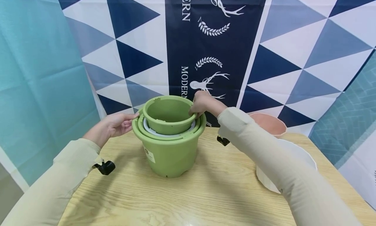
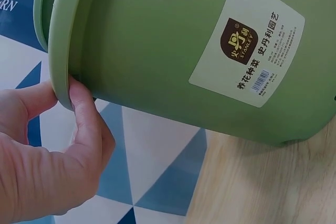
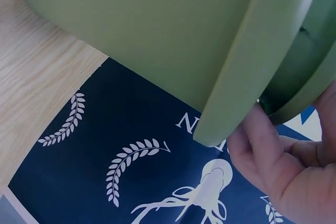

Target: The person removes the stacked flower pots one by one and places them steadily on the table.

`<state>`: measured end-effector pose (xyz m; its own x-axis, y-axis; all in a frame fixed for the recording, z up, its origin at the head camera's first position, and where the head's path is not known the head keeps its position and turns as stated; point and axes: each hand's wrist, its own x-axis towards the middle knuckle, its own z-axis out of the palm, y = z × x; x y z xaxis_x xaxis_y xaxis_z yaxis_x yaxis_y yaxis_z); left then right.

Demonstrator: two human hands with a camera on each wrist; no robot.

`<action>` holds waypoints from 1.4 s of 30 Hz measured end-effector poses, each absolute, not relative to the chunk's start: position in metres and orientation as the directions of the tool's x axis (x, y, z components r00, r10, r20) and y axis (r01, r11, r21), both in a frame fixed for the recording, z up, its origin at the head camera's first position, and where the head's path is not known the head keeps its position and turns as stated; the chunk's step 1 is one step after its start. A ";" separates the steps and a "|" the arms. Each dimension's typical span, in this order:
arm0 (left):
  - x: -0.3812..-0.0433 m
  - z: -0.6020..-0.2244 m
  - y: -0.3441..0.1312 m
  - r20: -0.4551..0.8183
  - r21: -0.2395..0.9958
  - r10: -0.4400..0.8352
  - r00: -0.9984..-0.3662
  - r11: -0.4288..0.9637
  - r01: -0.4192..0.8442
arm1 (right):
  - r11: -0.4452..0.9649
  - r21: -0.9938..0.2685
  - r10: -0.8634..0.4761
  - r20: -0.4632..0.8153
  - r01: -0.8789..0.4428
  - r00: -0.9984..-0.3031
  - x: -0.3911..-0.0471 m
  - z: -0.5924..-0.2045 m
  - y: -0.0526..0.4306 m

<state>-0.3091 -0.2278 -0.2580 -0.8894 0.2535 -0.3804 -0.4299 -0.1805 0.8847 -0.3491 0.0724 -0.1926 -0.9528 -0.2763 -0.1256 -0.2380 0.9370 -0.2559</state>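
Observation:
A stack of nested plant pots stands upright on the wooden table. The outermost is a large green pot [image 1: 173, 157] with a white label [image 2: 252, 40] on its side. Inside it sit another green rim and a white pot rim [image 1: 148, 129]. On top, a smaller green pot [image 1: 168, 110] rises above the others. My left hand [image 1: 113, 125] pinches the large pot's rim on the left, thumb and fingers on either side of it. At the upper right, my right hand [image 1: 204, 103] grips the smaller pot's rim, its fingers [image 3: 262, 142] beside the larger rim below.
On the right of the table [image 1: 202, 200] stand a white pot [image 1: 265, 180] and, behind it, an orange-pink pot [image 1: 270, 123]; my right sleeve partly covers both. A patterned cloth [image 1: 141, 30] hangs close behind the stack. Black devices sit at both wrists.

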 end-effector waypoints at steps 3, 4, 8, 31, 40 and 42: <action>-0.309 -0.256 -0.228 -0.378 0.889 0.245 -0.893 -0.172 -0.424 | 0.928 -0.290 -0.281 -0.124 -0.236 -0.952 -0.350 -0.191 0.073; -0.308 -0.255 -0.228 -0.379 0.891 0.238 -0.894 -0.168 -0.422 | 0.924 -0.304 -0.281 -0.128 -0.232 -0.951 -0.350 -0.191 0.074; -0.308 -0.254 -0.227 -0.379 0.899 0.243 -0.893 -0.134 -0.418 | 0.911 -0.375 -0.251 -0.169 -0.173 -0.953 -0.349 -0.190 0.073; -0.308 -0.255 -0.228 -0.364 0.914 0.259 -0.895 -0.089 -0.397 | 0.772 -0.635 -0.265 -0.322 0.000 -0.909 -0.348 -0.183 0.077; -0.309 -0.257 -0.236 -0.360 0.914 0.233 -0.903 -0.106 -0.392 | 0.709 -0.704 -0.273 -0.324 0.038 -0.906 -0.351 -0.181 0.071; -0.309 -0.258 -0.240 -0.363 0.910 0.230 -0.903 -0.123 -0.397 | 0.696 -0.716 -0.270 -0.333 0.056 -0.903 -0.351 -0.177 0.068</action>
